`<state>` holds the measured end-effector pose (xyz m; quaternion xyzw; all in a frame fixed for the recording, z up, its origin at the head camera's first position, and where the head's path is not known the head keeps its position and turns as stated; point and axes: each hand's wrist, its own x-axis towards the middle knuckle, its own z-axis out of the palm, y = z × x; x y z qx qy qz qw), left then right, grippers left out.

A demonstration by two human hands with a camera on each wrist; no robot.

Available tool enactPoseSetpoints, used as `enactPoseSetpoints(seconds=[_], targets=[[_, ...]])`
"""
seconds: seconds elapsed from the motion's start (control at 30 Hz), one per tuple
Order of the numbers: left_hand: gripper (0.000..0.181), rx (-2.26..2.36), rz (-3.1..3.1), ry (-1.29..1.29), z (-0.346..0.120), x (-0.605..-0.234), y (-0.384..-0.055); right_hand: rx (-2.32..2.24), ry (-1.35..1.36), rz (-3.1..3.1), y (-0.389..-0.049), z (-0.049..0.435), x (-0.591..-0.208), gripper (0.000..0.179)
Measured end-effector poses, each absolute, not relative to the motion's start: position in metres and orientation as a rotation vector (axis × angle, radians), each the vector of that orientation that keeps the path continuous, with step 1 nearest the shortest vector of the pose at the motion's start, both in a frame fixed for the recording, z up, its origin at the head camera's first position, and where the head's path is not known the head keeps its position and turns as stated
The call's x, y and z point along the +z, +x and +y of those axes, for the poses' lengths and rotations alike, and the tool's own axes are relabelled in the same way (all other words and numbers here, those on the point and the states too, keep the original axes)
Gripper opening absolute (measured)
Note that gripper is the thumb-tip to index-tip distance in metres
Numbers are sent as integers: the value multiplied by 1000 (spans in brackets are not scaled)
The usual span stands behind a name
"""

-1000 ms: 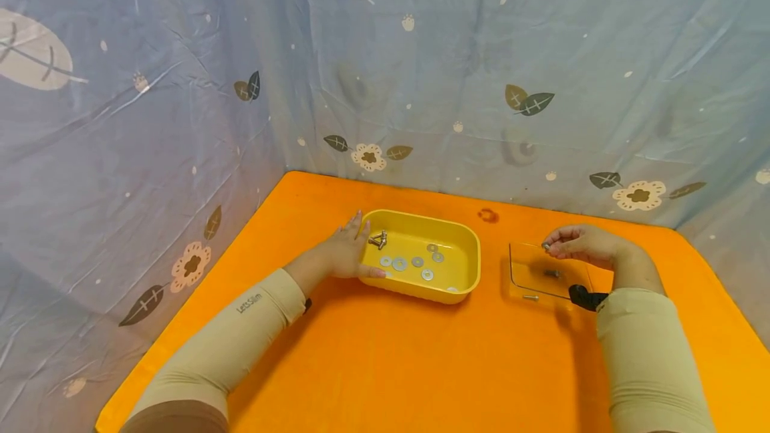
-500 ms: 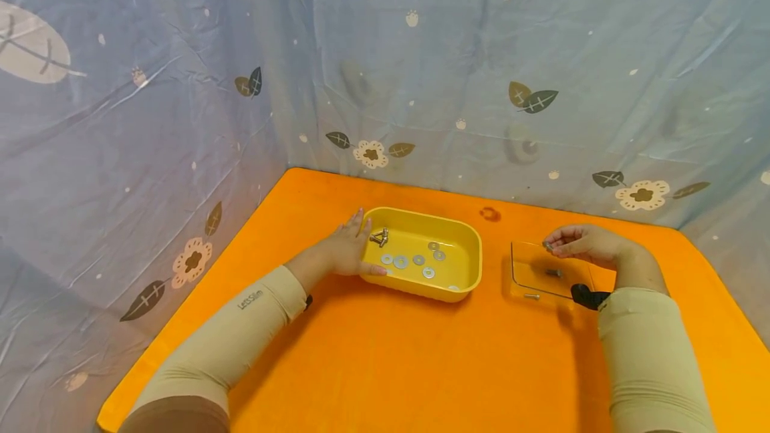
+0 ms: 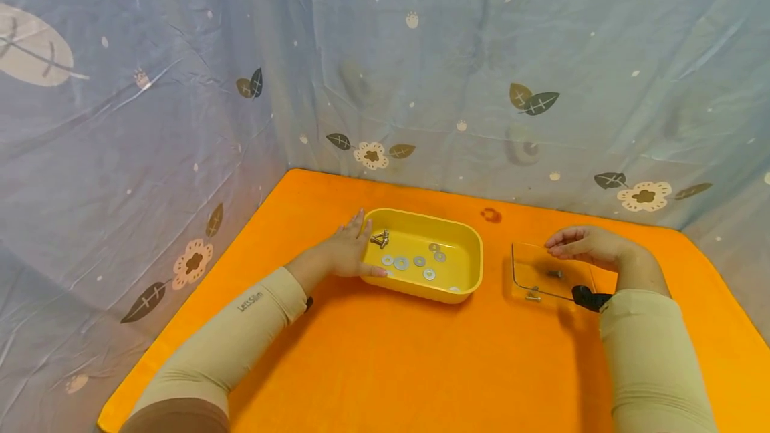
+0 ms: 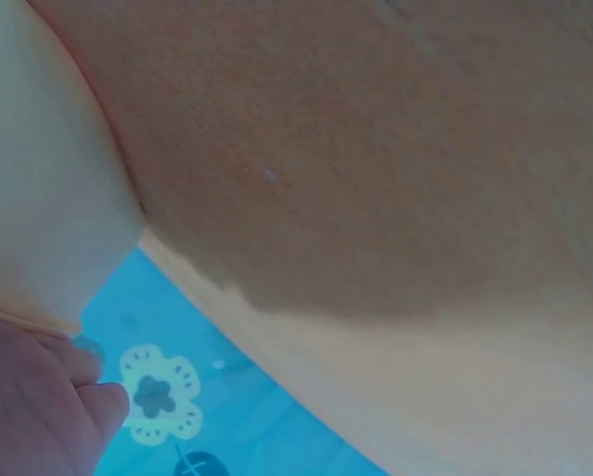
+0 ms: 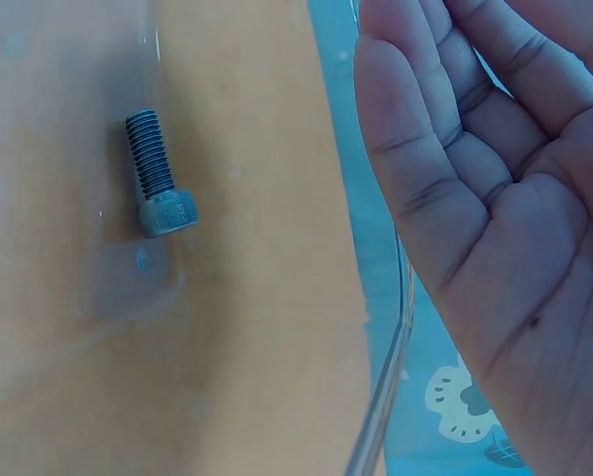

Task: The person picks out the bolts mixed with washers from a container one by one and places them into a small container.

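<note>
My left hand (image 3: 347,252) lies against the left end of a yellow plastic basin (image 3: 466,296), fingers spread and thumb over the near rim. In the left wrist view, part of that hand (image 4: 39,407) touches the basin's pale outer wall (image 4: 39,149). Several washers (image 3: 401,263) lie flat in the basin, with a small pile of bolts (image 3: 380,238) at its left end. My right hand (image 3: 580,244) hovers over a clear box (image 3: 526,287), its fingers loosely bent with nothing visible between them. A socket-head bolt (image 5: 158,178) lies inside the box; small bolts (image 3: 533,297) show near its front edge.
The orange table (image 3: 385,366) is bordered by blue patterned curtains (image 3: 421,72) at the back and left. A dark ring-shaped mark (image 3: 490,215) is on the table behind the basin. A black wrist strap piece (image 3: 586,297) overlaps the box's right front corner.
The small metal piece between my right fingertips is gone from them, and another small piece now shows near the box's front edge. My left hand and the basin stay in place.
</note>
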<state>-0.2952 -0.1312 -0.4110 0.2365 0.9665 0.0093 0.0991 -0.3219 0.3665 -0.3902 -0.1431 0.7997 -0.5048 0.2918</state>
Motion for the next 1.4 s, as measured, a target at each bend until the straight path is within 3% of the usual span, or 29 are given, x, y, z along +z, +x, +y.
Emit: enactPoseSetpoints(seconds=[0.37, 0.8, 1.03, 1.4], targets=[[126, 73, 2848, 696, -131, -414, -292, -1383, -442, 2042, -321, 367, -389, 32], [129, 7, 2865, 718, -132, -411, -296, -1371, -542, 2114, -327, 341, -358, 28], [130, 21, 2857, 721, -134, -411, -296, -1243, -505, 2357, -335, 304, -343, 37], [129, 36, 2844, 711, -133, -405, -294, -1107, -580, 2362, -359, 229, -325, 31]])
